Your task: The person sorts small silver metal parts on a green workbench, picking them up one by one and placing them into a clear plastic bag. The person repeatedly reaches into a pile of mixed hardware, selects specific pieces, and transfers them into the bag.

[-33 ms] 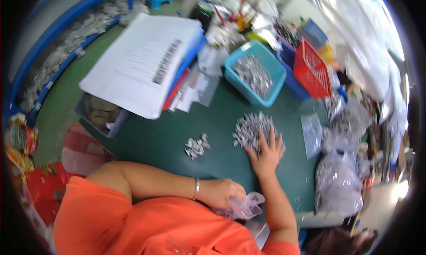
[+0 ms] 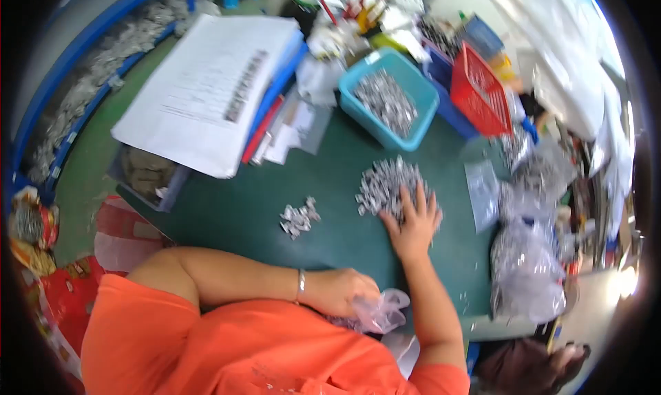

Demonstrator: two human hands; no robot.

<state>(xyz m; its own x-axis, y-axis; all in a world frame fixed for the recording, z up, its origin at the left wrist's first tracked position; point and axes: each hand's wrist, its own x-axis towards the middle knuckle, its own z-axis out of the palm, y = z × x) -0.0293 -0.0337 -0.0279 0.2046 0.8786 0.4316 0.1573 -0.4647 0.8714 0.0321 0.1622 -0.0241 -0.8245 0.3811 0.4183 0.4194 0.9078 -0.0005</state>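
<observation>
My left hand (image 2: 342, 292) is closed around the gathered mouth of a clear plastic bag (image 2: 381, 311) at the near edge of the table, close to my body. The rest of that bag is mostly hidden below the hand. My right hand (image 2: 414, 224) lies with fingers spread on the right side of a heap of small silver metal parts (image 2: 383, 186), touching them. To the left, a smaller cluster of similar parts (image 2: 299, 218) sits apart on the dark green table (image 2: 330, 247).
Beyond the heap stands a turquoise bin (image 2: 352, 113) holding more parts, beside a red basket (image 2: 475, 92). A stack of papers and folders (image 2: 206, 92) rests at the left. Flat plastic bags (image 2: 482, 195) and filled bags (image 2: 527, 271) line the right edge.
The whole view has shifted slightly, so the table's contents sit a little higher in the picture. Both hands keep about the same places.
</observation>
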